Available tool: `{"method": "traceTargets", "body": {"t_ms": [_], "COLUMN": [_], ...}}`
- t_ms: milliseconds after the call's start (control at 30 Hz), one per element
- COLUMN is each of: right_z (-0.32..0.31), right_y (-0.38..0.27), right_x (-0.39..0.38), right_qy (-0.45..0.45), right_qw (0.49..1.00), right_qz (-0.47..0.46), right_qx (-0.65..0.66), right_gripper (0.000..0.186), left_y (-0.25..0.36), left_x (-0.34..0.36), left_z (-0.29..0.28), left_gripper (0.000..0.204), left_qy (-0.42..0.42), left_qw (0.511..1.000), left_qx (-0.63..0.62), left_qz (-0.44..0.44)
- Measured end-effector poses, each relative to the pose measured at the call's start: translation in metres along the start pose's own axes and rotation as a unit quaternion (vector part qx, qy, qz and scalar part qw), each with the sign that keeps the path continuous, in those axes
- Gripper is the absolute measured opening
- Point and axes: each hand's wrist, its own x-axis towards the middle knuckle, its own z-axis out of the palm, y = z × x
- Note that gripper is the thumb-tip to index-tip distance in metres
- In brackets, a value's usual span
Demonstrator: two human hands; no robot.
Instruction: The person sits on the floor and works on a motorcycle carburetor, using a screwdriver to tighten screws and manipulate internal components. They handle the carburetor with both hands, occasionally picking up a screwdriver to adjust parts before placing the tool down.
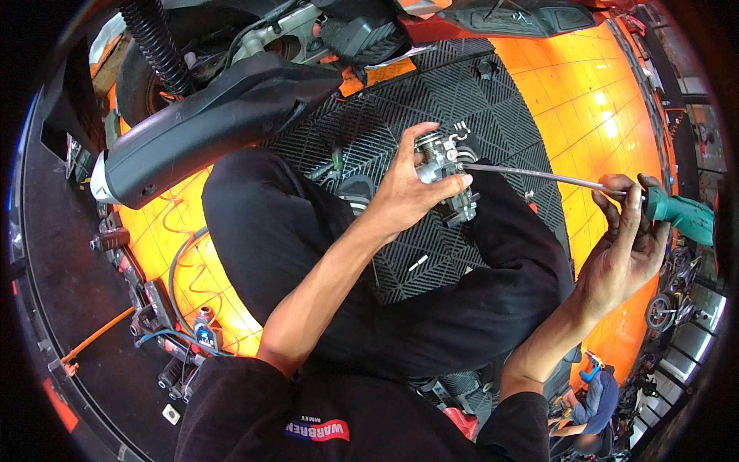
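Note:
My left hand (pixel 416 179) is closed around a silver metal throttle body (pixel 442 163), with the thumb along its near side and the index finger over its far end. In my right hand (pixel 627 250) is a long screwdriver (pixel 539 174), its green handle (pixel 677 213) pointing right. The fingertips pinch it where the shaft meets the handle. From there the shaft runs left, and its tip meets the right side of the throttle body. Whether the tip sits in a screw is too small to tell. The throttle body is held up above my crossed, black-trousered legs (pixel 385 331).
A scooter with a black exhaust muffler (pixel 208 127) stands ahead and to the left. Beneath me lies a black ribbed mat (pixel 400 85) on orange floor tiles (pixel 570 85). Tools and hoses (pixel 185 308) lie at the left. Another person (pixel 596 400) is at the lower right.

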Motion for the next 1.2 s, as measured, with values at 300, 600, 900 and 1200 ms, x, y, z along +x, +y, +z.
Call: {"method": "traceTargets", "body": {"t_ms": [300, 600, 900, 1200], "right_z": [0.003, 0.018, 0.022, 0.019], "right_y": [-0.003, -0.007, -0.006, -0.009], "right_x": [-0.001, -0.005, -0.004, -0.003], "right_qy": [-0.013, -0.084, -0.084, -0.145], "right_qw": [0.999, 0.996, 0.995, 0.987], "right_qz": [-0.033, 0.007, 0.021, 0.064], "right_qx": [-0.004, 0.002, 0.039, 0.025], "right_gripper": [0.016, 0.011, 0.02, 0.023], "left_y": [-0.009, -0.011, -0.011, -0.013], "left_x": [-0.003, -0.006, -0.007, -0.007], "left_z": [0.008, 0.016, 0.019, 0.02], "left_gripper": [0.087, 0.083, 0.084, 0.087], "left_qy": [-0.005, -0.01, -0.022, -0.041], "left_qw": [0.999, 0.999, 0.999, 0.998], "left_qx": [0.014, -0.032, -0.007, -0.036], "left_qz": [0.034, -0.037, -0.033, -0.038]}}
